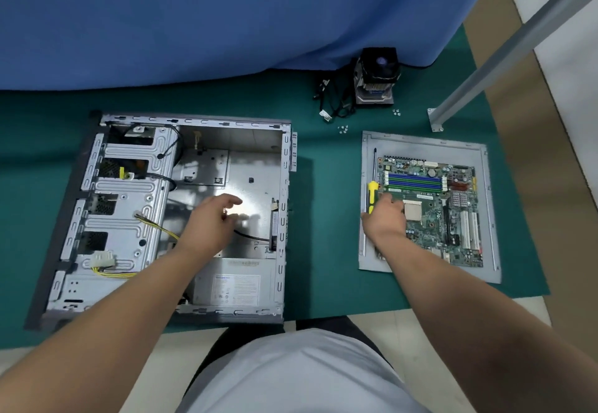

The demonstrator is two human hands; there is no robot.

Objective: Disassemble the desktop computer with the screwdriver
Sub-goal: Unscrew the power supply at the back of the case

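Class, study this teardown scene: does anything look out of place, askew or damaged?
Nothing looks damaged. The motherboard lies flat on the grey side panel, with the screwdriver beside it. Loose screws sit scattered on the green mat, and could easily be lost.

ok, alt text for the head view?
Person's right hand rests on a removed motherboard beside a yellow-handled screwdriver, both lying on a grey side panel. Left hand hovers open inside the gutted computer case on a green mat.
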